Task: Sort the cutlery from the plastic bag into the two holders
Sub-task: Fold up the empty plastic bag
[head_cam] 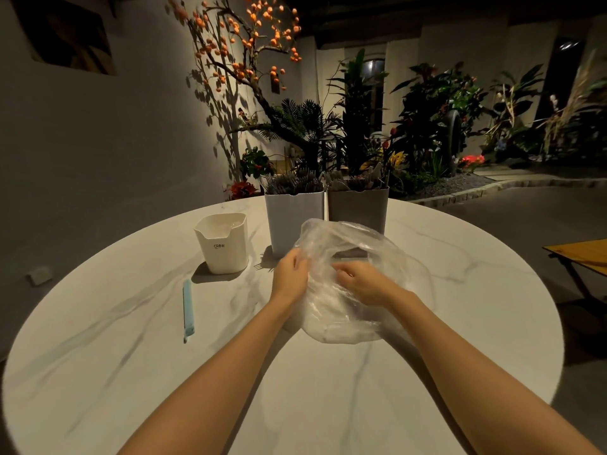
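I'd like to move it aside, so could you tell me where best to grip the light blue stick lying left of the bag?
Probably pinch the light blue stick across its narrow middle, from above. It lies flat on the table, long axis running away from the person, with bare surface on both sides for fingers.

My round marble table | behind it: pale wall, orange-fruited tree, spotlit plants | right: grey floor

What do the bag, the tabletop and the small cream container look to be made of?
Bag: thin clear plastic film, crinkled, glossy highlights.
Tabletop: white with grey veining, smooth; marble or a marble-look surface, cannot tell which.
Cream container: probably moulded plastic, matte, with printed lettering.
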Tool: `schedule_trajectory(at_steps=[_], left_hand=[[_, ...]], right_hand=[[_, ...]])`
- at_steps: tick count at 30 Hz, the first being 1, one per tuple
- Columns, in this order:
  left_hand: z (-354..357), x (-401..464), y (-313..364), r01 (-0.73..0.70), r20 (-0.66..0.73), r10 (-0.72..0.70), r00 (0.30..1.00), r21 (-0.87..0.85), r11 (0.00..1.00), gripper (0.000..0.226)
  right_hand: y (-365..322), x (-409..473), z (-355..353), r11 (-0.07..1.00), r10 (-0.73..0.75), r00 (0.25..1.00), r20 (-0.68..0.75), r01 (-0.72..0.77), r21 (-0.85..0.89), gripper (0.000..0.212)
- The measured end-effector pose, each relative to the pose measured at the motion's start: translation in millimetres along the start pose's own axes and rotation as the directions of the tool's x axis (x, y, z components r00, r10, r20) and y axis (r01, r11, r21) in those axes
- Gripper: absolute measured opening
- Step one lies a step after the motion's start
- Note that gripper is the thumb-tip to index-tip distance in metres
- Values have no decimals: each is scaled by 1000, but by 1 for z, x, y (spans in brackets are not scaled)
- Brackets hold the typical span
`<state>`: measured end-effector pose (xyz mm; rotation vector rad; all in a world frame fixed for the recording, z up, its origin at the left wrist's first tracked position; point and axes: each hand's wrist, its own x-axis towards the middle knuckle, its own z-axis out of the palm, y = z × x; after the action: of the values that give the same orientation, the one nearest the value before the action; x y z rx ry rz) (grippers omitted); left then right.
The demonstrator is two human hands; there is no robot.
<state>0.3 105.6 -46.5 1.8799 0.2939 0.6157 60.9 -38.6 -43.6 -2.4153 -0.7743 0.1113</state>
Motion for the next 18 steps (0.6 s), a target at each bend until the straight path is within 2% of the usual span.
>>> schedule_trajectory(at_steps=[3,6,10,15,18], left_hand=[[-2,-5,7,-71,-147,66,987,-29,997,26],[-4,-5,4,-86,-218,99,971,70,994,21],[-5,-5,0,16,-180,51,982,354,935,31],[-4,-4,-1,-3,-187,67,980,320,947,29],[-1,-8,-1,-51,-193,148,970,435,899,36]], right_hand=[[-5,1,-2,998,-56,990,-126,59,18,38],[-4,2,-4,996,52,989,-136,-61,-67,47],[5,8,-4,965,237,969,-76,-243,-98,50],[11,8,-11,934,291,948,-129,-311,-175,44],[9,6,-17,921,261,960,-103,-279,-272,41]])
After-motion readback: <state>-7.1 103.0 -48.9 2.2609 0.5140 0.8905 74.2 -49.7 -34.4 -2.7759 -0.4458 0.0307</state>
